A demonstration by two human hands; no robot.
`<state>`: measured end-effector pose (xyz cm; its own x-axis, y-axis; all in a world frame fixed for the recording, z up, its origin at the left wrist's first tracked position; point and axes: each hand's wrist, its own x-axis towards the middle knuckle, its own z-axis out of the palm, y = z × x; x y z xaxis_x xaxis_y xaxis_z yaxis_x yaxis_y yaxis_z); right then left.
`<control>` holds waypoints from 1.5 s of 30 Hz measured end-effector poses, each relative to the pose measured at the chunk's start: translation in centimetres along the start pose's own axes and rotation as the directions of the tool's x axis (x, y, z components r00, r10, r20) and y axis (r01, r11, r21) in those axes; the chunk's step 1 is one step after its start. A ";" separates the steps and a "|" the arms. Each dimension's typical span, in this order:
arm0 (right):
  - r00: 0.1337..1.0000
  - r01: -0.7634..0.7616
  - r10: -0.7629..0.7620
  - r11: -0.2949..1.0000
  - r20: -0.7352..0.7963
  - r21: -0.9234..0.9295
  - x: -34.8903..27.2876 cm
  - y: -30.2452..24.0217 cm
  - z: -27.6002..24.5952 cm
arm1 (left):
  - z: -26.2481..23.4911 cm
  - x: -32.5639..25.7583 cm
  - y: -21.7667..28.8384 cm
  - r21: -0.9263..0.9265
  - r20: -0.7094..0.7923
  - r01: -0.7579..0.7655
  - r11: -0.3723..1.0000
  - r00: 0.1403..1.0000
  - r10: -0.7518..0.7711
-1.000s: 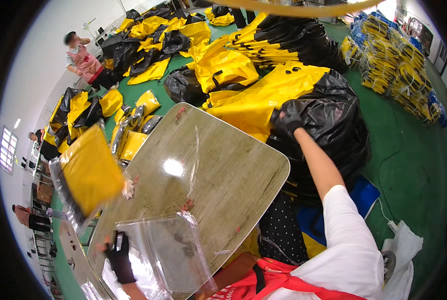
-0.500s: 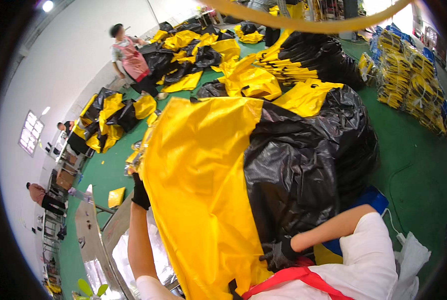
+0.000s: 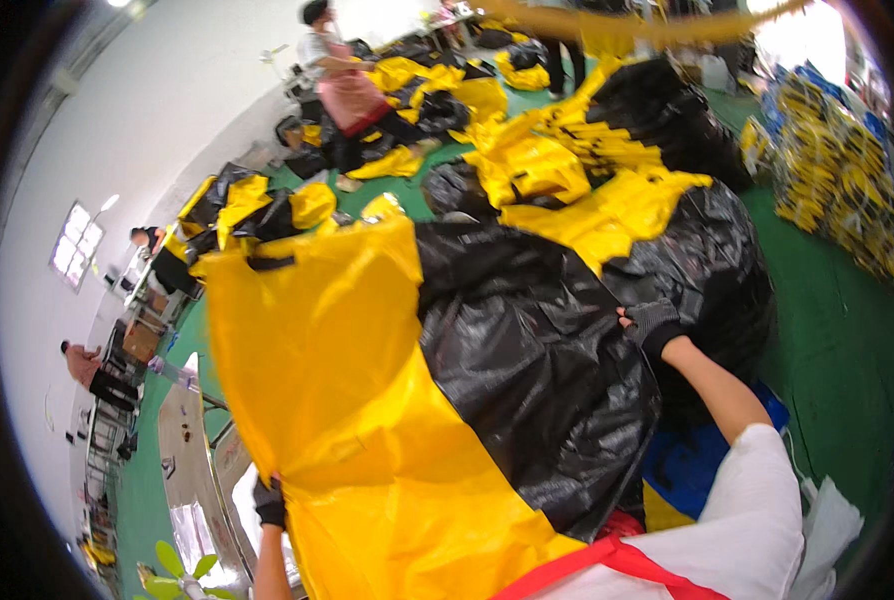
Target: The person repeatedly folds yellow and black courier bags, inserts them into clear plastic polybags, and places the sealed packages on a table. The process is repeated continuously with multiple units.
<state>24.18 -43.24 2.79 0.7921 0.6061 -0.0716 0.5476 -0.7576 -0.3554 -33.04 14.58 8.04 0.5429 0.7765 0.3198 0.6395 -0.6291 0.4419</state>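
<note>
A large yellow-and-black sheet of shiny coated fabric (image 3: 357,400) spreads in front of me, yellow on the left and creased black on the right. My left hand (image 3: 270,502), in a dark fingerless glove, is closed on its left yellow edge, with part of the fingers hidden. Farther up and to the right, my right hand (image 3: 653,326), in a grey-black glove, pinches the black edge. A dark slot shows near the far left corner of the yellow part. Beyond my right hand bulges a heap of similar pieces (image 3: 712,235).
A worktable (image 3: 182,440) stands at left, with a small green-bladed fan (image 3: 185,575) near me. Bundled stacks (image 3: 837,170) rise at far right. A person in a pink apron (image 3: 352,95) walks among yellow-black piles. A white bag (image 3: 829,530) lies near my right elbow.
My left hand has come down and nearer along the yellow edge. My right hand has moved from near my waist out to the black edge. The sheet's far edge has shifted left and lower.
</note>
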 end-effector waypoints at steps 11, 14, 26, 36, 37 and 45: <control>0.943 -0.028 -0.022 0.989 -0.333 -0.145 14.3 -8.9 -0.8 | 0.6 -4.3 -5.9 -0.211 -0.151 0.135 0.968 0.974 -0.169; 0.978 -0.210 0.195 0.925 -0.078 -0.316 17.9 -9.9 -0.2 | 3.7 -4.8 -8.4 -0.235 -0.008 0.314 0.920 0.946 -0.325; 0.489 0.432 -0.660 0.751 -0.570 -0.499 29.6 -35.3 -0.4 | 13.5 -3.1 23.8 -0.082 0.406 -0.638 0.766 0.681 0.610; 0.521 0.813 -0.418 0.510 0.744 -0.283 -2.6 -19.8 -2.4 | 16.7 -2.5 18.9 0.044 0.316 -0.625 0.780 0.749 0.582; 0.554 0.825 -0.592 0.487 0.586 -0.288 -2.8 -15.3 -0.8 | 15.6 -3.1 18.1 0.047 0.321 -0.617 0.785 0.754 0.573; 0.658 0.727 -0.748 0.600 0.089 -0.333 -5.7 -14.0 1.8 | 0.9 -10.7 -3.3 0.357 0.442 -0.279 0.891 0.891 0.102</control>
<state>11.52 -35.72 6.50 0.0873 0.9868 0.1362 0.9945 -0.0942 0.0455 -40.46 8.26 2.41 0.7898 0.6120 -0.0405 0.6127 -0.7903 0.0051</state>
